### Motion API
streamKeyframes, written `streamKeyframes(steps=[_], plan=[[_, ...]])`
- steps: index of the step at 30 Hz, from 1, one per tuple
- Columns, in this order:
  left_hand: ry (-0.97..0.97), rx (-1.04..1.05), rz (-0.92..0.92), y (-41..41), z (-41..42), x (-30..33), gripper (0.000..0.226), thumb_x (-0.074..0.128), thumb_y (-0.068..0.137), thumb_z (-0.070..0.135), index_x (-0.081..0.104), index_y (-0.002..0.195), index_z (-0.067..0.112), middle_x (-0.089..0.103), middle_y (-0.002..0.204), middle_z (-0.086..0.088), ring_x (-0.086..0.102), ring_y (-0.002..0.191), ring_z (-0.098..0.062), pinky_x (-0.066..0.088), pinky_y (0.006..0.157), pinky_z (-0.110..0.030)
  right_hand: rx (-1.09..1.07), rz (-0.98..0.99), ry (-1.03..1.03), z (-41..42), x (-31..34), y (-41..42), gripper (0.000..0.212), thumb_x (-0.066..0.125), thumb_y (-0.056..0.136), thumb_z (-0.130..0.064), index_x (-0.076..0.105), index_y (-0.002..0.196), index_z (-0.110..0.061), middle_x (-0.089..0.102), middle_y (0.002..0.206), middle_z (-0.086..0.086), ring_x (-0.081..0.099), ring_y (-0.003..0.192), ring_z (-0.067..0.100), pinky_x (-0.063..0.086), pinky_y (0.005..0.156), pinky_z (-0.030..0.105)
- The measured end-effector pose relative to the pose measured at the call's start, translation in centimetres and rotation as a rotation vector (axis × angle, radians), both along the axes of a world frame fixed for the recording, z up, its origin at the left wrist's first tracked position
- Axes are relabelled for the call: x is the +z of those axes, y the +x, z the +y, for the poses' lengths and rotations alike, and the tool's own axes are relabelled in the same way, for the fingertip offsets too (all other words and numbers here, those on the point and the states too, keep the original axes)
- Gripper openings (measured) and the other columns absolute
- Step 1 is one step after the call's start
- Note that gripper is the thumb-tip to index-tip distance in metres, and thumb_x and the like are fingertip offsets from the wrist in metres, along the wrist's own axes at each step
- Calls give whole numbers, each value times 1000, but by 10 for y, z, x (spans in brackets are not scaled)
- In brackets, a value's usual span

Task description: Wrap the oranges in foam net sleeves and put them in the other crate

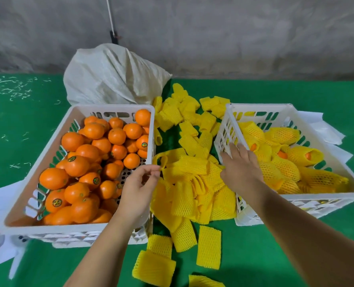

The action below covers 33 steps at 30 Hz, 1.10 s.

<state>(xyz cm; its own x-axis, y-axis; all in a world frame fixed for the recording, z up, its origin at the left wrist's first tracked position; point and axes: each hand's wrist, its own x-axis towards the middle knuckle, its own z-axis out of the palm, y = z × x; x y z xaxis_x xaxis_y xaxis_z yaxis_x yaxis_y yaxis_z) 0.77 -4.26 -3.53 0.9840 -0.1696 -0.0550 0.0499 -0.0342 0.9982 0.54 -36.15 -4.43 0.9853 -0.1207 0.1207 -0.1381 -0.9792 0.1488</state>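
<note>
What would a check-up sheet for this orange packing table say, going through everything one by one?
Surface: green cloth, white scraps far left.
Job's things: left crate holds bare oranges; right crate holds wrapped oranges; yellow foam sleeves heaped between them.
Clutter: white sack behind; white paper under the right crate.
Hands: left hand pinches a sleeve's edge; right hand, fingers straight, by the right crate's corner.
Cables: white cord on the wall.
Surroundings: grey wall.
</note>
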Motion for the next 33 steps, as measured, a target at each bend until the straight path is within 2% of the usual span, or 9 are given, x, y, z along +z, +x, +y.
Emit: streamKeyframes(steps=[3, 5, 7, 10, 13, 16, 24, 29, 33], plan=[[163, -122, -61, 16, 25, 2, 18, 63, 107, 27, 76, 105, 40, 76, 107, 5, 70, 100, -11, 54, 91, -28, 92, 147, 408, 33, -16, 0, 41, 61, 91, -48, 58, 131, -36, 29, 164, 6, 16, 147, 30, 18, 115, 53], [264, -271, -126, 31, 42, 6, 17, 62, 108, 25, 75, 104, 35, 77, 101, 6, 70, 95, -6, 52, 85, -18, 194, 236, 558, 60, -33, -6, 42, 60, 89, -57, 54, 127, -40, 29, 163, -3, 17, 146, 26, 21, 113, 52], [462, -300, -219, 53, 57, 4, 13, 62, 107, 27, 72, 110, 35, 75, 108, 11, 68, 103, -3, 51, 86, -15, 235, 272, 531, 86, -45, -13, 66, 62, 82, -66, 41, 138, -39, 36, 151, -8, 28, 138, 25, 30, 107, 47], [991, -251, -389, 83, 77, -14, 36, 66, 103, 26, 62, 138, 26, 67, 128, 1, 62, 119, -20, 53, 99, -38, 139, 332, 411, 117, -52, -17, 79, 69, 85, -60, 35, 150, -31, 37, 138, -1, 34, 129, 27, 34, 105, 43], [1536, -552, -195, 86, 79, -37, 58, 66, 99, 28, 48, 155, 26, 50, 151, -7, 40, 142, -35, 38, 115, -48, 66, 234, 519, 132, -43, -15, 43, 63, 97, -42, 56, 137, -28, 50, 133, 1, 41, 128, 28, 36, 104, 40], [1973, -914, 66, 75, 55, -48, 51, 62, 101, 36, 50, 150, 34, 43, 157, -1, 24, 151, -33, 18, 120, -51, -38, 38, 895, 141, -24, -10, 37, 66, 99, -26, 61, 136, -25, 63, 131, 2, 52, 125, 24, 45, 104, 41], [2088, -634, -5, 70, 58, -36, 52, 46, 109, 47, 40, 159, 34, 21, 170, -6, 21, 152, -37, 17, 126, -48, -236, -250, 1519, 172, 5, -24, 19, 65, 101, -25, 68, 117, -34, 58, 107, -29, 54, 98, -20, 41, 75, 5], [2200, -546, 51, 70, 46, -31, 51, 46, 107, 44, 43, 157, 33, 30, 162, -6, 23, 144, -34, 26, 113, -41, -335, -267, 1699, 175, 13, -31, 27, 56, 102, -18, 77, 100, -36, 71, 90, -10, 65, 68, 4, 51, 58, 18], [1950, -381, 74, 71, 52, -23, 49, 56, 103, 32, 47, 151, 29, 38, 151, -9, 32, 139, -37, 37, 111, -43, -337, -213, 1746, 169, 14, -34, 39, 52, 99, -4, 74, 110, -34, 71, 99, -4, 70, 73, 10, 54, 65, 21]])
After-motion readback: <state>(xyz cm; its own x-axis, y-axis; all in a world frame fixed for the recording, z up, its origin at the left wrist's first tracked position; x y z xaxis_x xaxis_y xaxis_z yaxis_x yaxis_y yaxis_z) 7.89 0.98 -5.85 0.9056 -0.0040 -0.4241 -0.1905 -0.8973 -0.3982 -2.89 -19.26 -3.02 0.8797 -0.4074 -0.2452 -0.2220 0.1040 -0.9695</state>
